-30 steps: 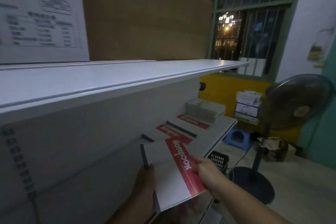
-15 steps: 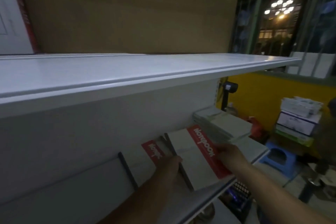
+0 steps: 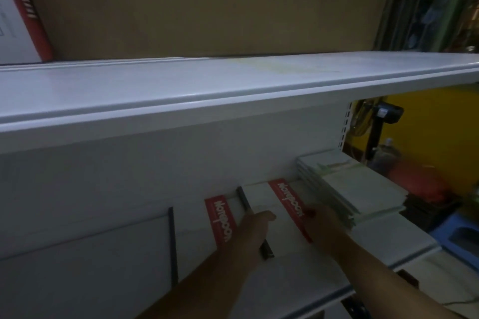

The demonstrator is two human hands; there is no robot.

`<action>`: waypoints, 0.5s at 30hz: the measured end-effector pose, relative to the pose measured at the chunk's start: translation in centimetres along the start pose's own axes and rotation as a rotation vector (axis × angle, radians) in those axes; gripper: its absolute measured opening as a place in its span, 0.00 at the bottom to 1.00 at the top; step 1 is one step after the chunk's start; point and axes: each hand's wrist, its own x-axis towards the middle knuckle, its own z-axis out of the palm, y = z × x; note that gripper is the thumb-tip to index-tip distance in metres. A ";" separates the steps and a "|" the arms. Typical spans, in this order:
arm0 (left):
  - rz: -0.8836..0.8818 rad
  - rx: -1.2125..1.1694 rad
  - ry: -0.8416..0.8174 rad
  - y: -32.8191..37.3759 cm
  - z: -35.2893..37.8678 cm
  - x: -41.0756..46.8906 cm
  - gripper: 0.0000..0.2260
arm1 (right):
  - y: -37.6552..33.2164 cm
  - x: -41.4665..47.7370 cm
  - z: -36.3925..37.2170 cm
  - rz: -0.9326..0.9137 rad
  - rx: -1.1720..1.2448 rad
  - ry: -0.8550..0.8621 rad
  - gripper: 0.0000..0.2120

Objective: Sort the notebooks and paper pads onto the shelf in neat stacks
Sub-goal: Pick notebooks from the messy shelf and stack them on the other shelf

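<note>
A white notebook with a red "Notebook" band point(image 3: 282, 197) lies flat on the lower white shelf point(image 3: 404, 238), close to the back panel. My left hand point(image 3: 255, 228) rests on its dark spine edge and my right hand point(image 3: 322, 225) presses on its red band side. To its left lies a second notebook with the same red band point(image 3: 220, 223), partly under my left hand. Further left lies a third white notebook point(image 3: 103, 254) with a dark spine. To the right stands a stack of pale paper pads point(image 3: 344, 184), touching my right hand's side.
The upper white shelf point(image 3: 233, 85) overhangs the work area and carries a big brown cardboard box point(image 3: 207, 2) and a white box with a red edge point(image 3: 23, 13). Right of the shelf are a yellow wall, a dark scanner on a stand point(image 3: 383, 116) and a blue stool point(image 3: 461, 235).
Both hands carried the red-banded notebook forward and laid it flat on the lower shelf between the second notebook and the pad stack. The view has swung closer and to the left.
</note>
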 end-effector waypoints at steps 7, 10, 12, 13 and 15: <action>0.039 -0.021 0.046 -0.2 0.7 0.5 0.39 | 1.7 0.1 2.5 -0.167 -0.366 0.138 0.18; 0.054 0.006 0.017 -0.3 0.5 0.2 0.38 | 1.9 0.3 2.7 -0.191 -0.398 0.154 0.19; 0.049 0.081 -0.021 0.2 0.4 -0.8 0.42 | 2.1 0.4 2.7 -0.183 -0.409 0.146 0.19; 0.048 0.144 -0.039 0.6 0.2 -1.9 0.39 | 2.3 0.4 2.6 -0.183 -0.400 0.139 0.19; 0.077 0.284 -0.022 1.6 -1.2 -4.0 0.22 | 2.6 0.7 2.3 -0.183 -0.376 0.122 0.17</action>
